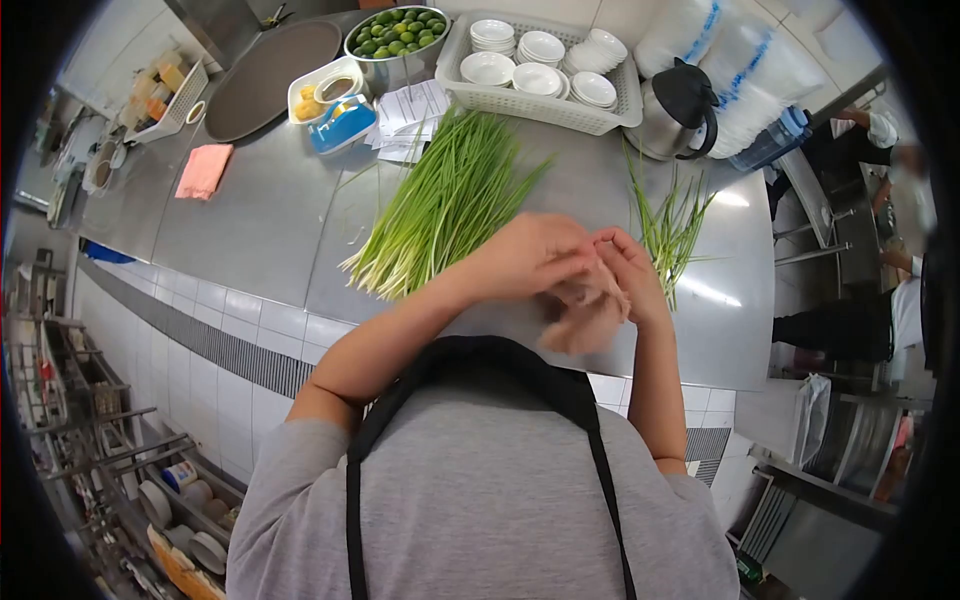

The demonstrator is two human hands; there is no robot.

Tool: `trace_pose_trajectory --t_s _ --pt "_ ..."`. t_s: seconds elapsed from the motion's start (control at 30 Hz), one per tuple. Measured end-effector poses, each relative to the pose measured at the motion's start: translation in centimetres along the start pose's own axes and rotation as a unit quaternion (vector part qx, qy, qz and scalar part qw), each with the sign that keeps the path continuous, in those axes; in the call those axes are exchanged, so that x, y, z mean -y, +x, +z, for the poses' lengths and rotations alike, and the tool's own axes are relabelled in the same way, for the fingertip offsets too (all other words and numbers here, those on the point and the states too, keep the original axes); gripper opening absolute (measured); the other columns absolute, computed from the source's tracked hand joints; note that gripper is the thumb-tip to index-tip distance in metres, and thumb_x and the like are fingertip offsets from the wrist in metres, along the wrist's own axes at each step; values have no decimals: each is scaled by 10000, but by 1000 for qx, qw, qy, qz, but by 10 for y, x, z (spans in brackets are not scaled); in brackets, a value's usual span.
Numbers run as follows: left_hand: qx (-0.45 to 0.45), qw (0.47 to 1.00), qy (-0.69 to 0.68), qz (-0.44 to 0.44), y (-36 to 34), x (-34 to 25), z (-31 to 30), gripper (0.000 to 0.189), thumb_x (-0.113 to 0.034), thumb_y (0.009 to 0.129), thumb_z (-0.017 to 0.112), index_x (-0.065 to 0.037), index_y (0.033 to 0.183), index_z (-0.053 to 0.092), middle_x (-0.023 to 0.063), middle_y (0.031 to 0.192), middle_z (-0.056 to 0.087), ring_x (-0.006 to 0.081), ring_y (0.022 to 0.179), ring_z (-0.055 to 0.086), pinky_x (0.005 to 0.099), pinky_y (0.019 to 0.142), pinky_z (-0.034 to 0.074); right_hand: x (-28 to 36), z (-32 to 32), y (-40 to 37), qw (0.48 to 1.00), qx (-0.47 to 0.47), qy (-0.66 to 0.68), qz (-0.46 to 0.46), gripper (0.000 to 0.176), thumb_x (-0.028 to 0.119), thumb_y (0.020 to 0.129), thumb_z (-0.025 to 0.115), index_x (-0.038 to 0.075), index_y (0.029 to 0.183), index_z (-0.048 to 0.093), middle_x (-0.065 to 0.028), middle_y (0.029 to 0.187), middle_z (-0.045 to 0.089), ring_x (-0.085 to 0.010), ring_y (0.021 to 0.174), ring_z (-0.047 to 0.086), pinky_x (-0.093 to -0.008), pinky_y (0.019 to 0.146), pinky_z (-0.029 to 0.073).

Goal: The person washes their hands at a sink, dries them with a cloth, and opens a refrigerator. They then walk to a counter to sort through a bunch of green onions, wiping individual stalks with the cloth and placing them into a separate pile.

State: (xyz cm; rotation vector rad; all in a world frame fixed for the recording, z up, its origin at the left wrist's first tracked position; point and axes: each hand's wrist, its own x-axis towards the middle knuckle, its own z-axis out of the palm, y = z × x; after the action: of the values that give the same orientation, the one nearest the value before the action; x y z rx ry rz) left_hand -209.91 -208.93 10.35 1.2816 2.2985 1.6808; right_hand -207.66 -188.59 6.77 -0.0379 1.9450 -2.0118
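Observation:
Above the front part of the steel counter, my left hand [540, 255] and my right hand [632, 275] meet, their fingers pinched on a crumpled, pinkish cloth-like item [585, 310]. It hangs between and below the hands, blurred at its lower end. A large pile of long green stalks with pale ends [450, 200] lies left of my hands, close to my left forearm. Beyond my right hand is a smaller, loose bunch of green stalks [672, 225]. What the hanging item is exactly I cannot tell.
On the steel counter [260, 220] stand a bowl of limes [400, 40], a basket of white dishes [600, 122], a steel jug [665, 115], a brown tray [270, 80], a blue tape dispenser [343, 125] and a pink cloth [204, 172]. Other people [905, 320] are at the far right.

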Motion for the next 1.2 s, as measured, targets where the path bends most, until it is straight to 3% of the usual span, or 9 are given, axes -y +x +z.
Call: trace_pose_trajectory --t_s 0.13,0.33,0.63,0.8,0.9,1.0,1.03,1.07,1.2 --pt "-3 997 -23 -80 25 -12 5 133 -152 791 574 -36 840 618 96 835 611 263 728 589 322 655 463 -50 -16 -28 993 19 -107 39 135 129 801 559 57 912 585 16 831 575 -88 746 518 -240 674 429" --pt "-8 996 29 82 32 -12 47 152 -175 787 562 -43 849 605 115 808 582 282 707 575 347 637 460 -37 48 13 965 -24 -251 -68 150 160 743 605 65 856 580 -18 788 554 -159 733 511 -290 657 418" --pt "-33 819 398 -411 -86 16 -47 265 -312 747 590 -57 681 624 146 645 594 315 646 590 398 600 469 -10 19 -3 881 43 -354 -311 199 208 698 614 74 834 559 -62 759 516 -231 738 487 -328 662 397" --pt "-190 854 268 -404 -109 31 -43 195 -234 723 647 -43 763 650 124 662 621 228 589 607 332 561 470 0 53 5 818 66 -398 -410 222 230 678 618 79 824 549 -82 746 499 -264 740 476 -345 664 387" --pt "-231 873 205 -379 -112 22 -53 164 -194 755 633 -37 796 657 85 632 617 146 516 567 267 496 440 -61 66 4 967 -179 -45 -172 208 224 768 569 74 902 516 -39 776 523 -227 771 504 -341 707 414" --pt "-253 866 -115 -416 -105 12 -53 153 -167 796 607 -20 817 646 27 626 596 67 498 509 199 445 390 -133 66 34 842 -124 -455 -263 215 252 832 523 79 954 486 -16 810 525 -167 766 520 -286 720 433" --pt "-248 868 -115 -415 -102 12 -48 153 -167 796 607 -20 817 646 27 626 596 67 498 509 199 445 390 -176 91 57 982 43 -19 -183 227 224 856 496 60 1012 492 -19 882 517 -157 827 506 -277 749 424" --pt "-246 848 -211 -419 -99 12 -40 150 -157 808 597 -14 828 639 11 633 584 50 498 497 179 437 373 -197 102 68 882 200 422 -62 248 196 879 469 42 1071 498 -21 953 509 -147 887 492 -269 779 415" --pt "-207 830 -301 -423 -81 11 -9 137 -138 814 587 -6 818 625 -4 633 566 35 514 489 167 442 378 -87 109 35 907 204 369 4 171 196 874 462 36 915 504 -36 819 529 -109 708 481 -236 630 426"
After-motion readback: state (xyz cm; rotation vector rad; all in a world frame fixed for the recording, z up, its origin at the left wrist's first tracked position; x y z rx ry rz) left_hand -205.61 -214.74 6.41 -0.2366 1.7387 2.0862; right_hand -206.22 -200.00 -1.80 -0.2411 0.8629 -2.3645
